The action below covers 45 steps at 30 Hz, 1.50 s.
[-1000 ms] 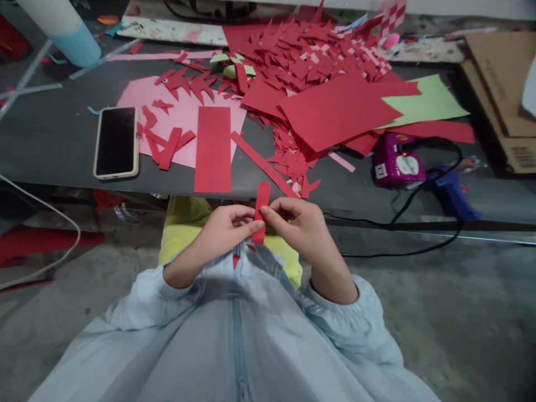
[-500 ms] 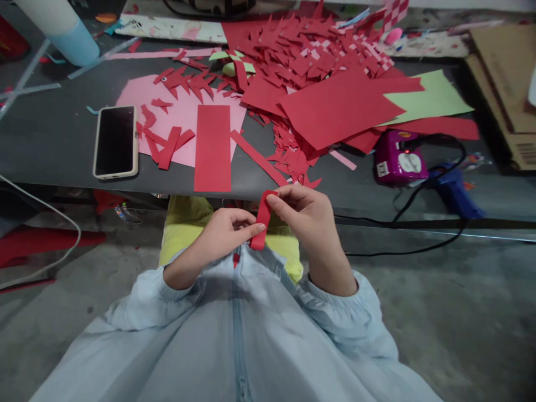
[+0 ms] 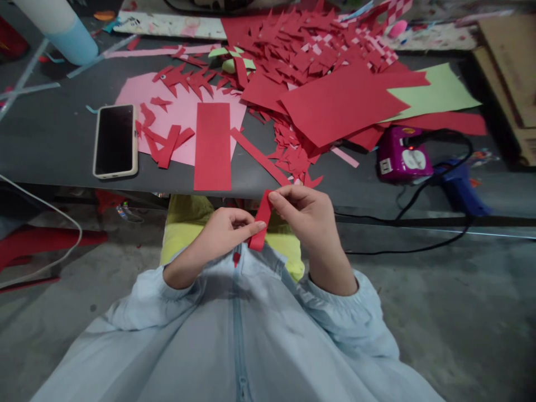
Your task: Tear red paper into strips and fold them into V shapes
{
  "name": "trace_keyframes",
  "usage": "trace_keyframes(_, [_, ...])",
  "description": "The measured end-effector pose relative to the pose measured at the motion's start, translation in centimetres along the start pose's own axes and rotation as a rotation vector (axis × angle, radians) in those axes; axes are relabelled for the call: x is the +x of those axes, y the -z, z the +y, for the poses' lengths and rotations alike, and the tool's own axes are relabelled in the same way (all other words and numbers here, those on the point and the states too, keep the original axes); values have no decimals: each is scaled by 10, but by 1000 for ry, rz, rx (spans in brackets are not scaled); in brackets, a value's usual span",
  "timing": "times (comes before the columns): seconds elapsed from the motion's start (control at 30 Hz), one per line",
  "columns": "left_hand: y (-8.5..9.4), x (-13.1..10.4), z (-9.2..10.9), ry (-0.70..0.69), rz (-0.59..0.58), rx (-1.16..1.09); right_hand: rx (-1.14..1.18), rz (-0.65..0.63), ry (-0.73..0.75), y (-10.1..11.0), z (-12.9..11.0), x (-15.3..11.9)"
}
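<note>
Just off the table's front edge, above my lap, a folded red paper strip [image 3: 262, 218] is held slantwise between both hands. My left hand [image 3: 228, 231] pinches its lower part, thumb on top. At the upper end, my right hand [image 3: 304, 209] grips it between thumb and fingertips. A flat red paper rectangle [image 3: 213, 146] lies on the table beyond my left hand, partly over a pink sheet [image 3: 125, 89]. Beside it rests a narrow red strip [image 3: 259, 156]. Short red strips [image 3: 170, 146] lie on the pink sheet, with a spiky red paper piece [image 3: 184, 79] bearing a small eye.
A phone [image 3: 116, 141] lies at the left. Farther back are a pile of folded red paper pieces [image 3: 293, 50] and large red sheets [image 3: 339, 106]. At the right sit a purple power box [image 3: 402, 159], a blue glue gun [image 3: 463, 187] with black cables, and cardboard [image 3: 511, 72].
Both hands keep their grip on the folded strip, which has barely shifted. The view has moved slightly; things at the right appear a little farther right.
</note>
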<state>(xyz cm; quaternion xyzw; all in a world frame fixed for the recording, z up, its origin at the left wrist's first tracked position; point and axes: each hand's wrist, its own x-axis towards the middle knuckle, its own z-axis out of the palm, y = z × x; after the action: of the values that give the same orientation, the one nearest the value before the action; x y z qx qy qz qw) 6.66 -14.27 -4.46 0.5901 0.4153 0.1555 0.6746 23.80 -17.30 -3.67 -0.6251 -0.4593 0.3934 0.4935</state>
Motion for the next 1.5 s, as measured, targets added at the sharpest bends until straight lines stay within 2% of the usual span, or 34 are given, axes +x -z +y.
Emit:
trace_keyframes(0.37, [-2,-1,2,-7,-29,-63,-19,38,26,-2,3,-1])
trace_keyframes(0.83, [0,-3,-3,-9,-73,73,-14,63,38,-1,7,3])
trace_keyframes(1.23, [-1,-2,0,20,-95,22,-19,200,88,3,11,12])
trace_keyframes(1.5, [7,-2,4,43,24,58,21,238,107,-1,6,18])
